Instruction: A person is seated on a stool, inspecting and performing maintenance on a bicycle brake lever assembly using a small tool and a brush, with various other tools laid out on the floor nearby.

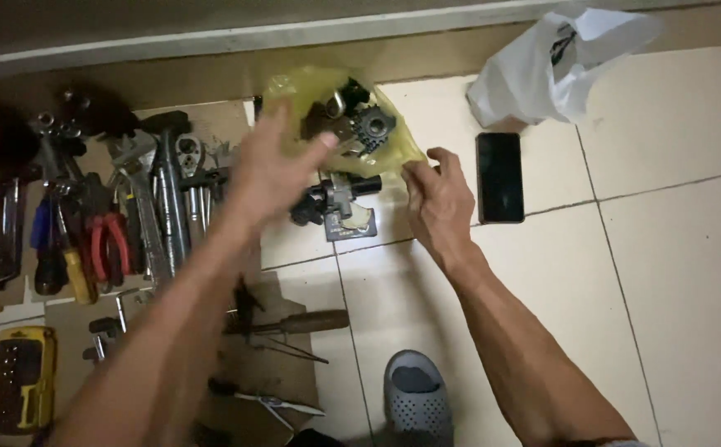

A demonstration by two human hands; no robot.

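Observation:
My left hand [273, 165] hovers with fingers spread over the left side of a yellow plastic bag [294, 89] on the tiled floor; it is blurred and holds nothing that I can see. Dark metal parts lie inside the bag, among them a toothed sprocket [373, 128]. My right hand [439, 199] pinches the bag's lower right edge. Just below the bag, between both hands, lies a black metal clamp-like part [335, 199].
Wrenches [141, 194], red-handled pliers [108, 240] and screwdrivers lie on cardboard at left. A yellow case [25, 381] sits at lower left. A black phone [499, 176] and a white plastic bag [555, 62] lie right. A grey slipper [414, 397] is below. A wall base runs along the top.

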